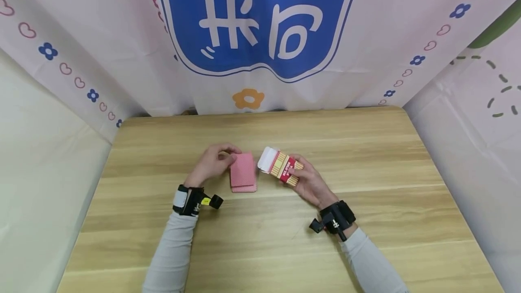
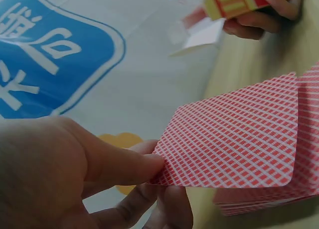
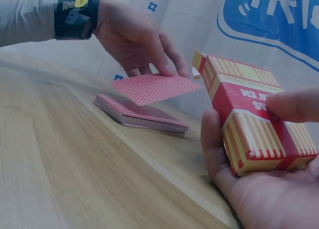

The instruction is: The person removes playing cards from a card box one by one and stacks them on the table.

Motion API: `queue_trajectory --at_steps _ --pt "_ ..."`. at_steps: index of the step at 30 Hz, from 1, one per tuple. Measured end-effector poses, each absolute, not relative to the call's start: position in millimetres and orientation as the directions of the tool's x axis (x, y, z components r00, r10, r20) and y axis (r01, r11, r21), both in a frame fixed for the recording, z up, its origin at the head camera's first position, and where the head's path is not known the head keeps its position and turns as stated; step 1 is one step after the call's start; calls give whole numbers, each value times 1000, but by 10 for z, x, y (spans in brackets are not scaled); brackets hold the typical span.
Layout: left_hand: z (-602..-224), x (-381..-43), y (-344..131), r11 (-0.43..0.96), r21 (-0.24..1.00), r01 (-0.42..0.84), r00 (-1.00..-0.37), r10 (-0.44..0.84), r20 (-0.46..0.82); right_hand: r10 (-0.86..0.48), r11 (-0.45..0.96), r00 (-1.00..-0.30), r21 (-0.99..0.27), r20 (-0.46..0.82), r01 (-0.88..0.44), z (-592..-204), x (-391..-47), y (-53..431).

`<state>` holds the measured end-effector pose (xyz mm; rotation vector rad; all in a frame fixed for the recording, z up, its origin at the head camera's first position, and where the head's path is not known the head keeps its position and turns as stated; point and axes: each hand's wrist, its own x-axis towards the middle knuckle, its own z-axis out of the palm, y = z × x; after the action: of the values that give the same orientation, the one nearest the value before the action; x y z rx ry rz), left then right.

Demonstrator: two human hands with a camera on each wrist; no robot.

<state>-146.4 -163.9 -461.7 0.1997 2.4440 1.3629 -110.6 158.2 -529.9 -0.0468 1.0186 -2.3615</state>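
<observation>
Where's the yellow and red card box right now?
In the head view, the card box is held in the right hand, just right of the red-backed cards, with its white flap toward them.

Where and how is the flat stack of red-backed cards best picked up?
Probably by its long edges at the near end in the head view, coming from that side: the stack lies flat, and its thickness leaves something to pinch. That end peeks out, while the left hand holds a card above the rest.
</observation>
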Motion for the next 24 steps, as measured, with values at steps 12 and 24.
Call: queue_trajectory --at_steps 12,24 --pt "-4758 -1458 -1477 650 759 36 -947 264 -181 -505 -558 -844 -677 -182 480 -5314 -1092 1585" --pt "-4845 -1456 -1389 695 719 16 -951 232 -203 -506 -553 -843 -680 -183 480 -5297 -1091 1586"
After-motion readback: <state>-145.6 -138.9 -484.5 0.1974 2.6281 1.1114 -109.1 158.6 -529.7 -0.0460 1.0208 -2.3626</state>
